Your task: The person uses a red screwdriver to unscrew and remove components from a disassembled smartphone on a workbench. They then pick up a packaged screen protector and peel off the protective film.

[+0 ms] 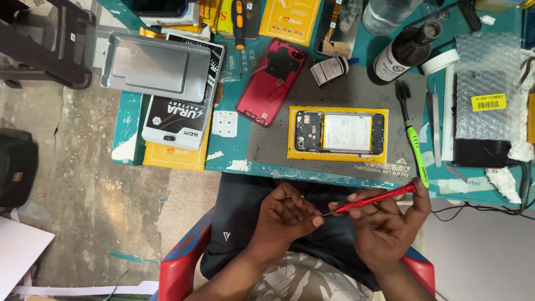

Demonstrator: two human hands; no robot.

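Note:
My right hand grips a red screwdriver over my lap, its tip pointing left. My left hand is curled with the fingertips pinching at the screwdriver's tip; whether something small sits between the fingers is too small to tell. On the table above, an opened phone with its battery exposed lies on a yellow card on a grey anti-slip mat. A red phone back cover lies tilted to the left of it.
A green-handled brush and tweezers lie right of the mat. A dark bottle, a bubble-wrapped package, a battery box, a grey tray and an orange screwdriver crowd the teal table.

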